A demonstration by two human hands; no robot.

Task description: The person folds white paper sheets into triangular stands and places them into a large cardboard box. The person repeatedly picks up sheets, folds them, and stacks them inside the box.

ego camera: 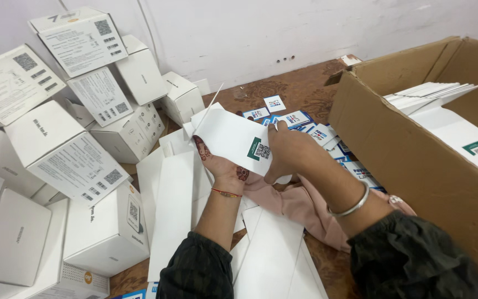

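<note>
Head view: both hands clamp a flat unfolded white cardboard box blank point(233, 135) with a green sticker, held tilted above the brown patterned desk point(300, 91); left hand point(222, 163) grips from beneath, palm up, right hand point(289, 152) pinches the near edge, wrist bent. Risk: a loose flap may crease, or the blank may slip onto the stacked white flat blanks point(175, 205) below.
</note>
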